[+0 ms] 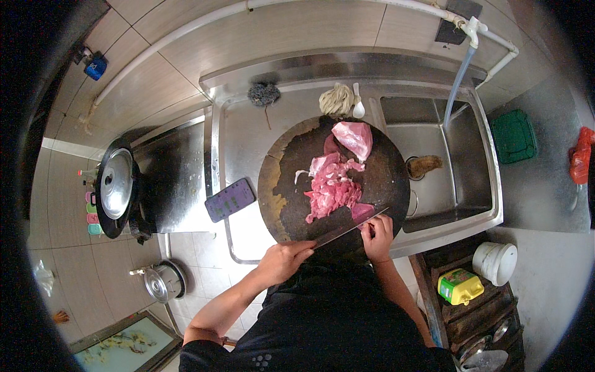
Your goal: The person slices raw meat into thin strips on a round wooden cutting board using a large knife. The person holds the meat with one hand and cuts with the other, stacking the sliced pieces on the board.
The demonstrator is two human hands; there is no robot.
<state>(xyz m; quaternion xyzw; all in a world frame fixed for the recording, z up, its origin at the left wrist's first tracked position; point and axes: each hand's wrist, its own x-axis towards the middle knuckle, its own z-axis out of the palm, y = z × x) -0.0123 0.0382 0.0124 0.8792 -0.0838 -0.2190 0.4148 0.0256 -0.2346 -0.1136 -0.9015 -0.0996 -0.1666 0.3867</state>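
My left hand (287,261) is closed around the handle of a knife (341,233), whose blade runs up and right across the near edge of a round, dark chopping block (386,186). At the blade's far end, my right hand (379,235) has bent fingers on a small piece of raw meat (361,212); its lower part is hidden by the blade and fingers. A heap of cut raw meat (332,195) covers the middle of the block. Behind it lies a larger uncut chunk of meat (355,139).
The block stands on a steel sink unit, beside a basin (469,186) with a hose (458,88). A smartphone (230,200) lies left of it. Behind are a scourer (263,94), a cloth (337,99) and a white spoon (358,109). A lidded wok (116,183) sits far left.
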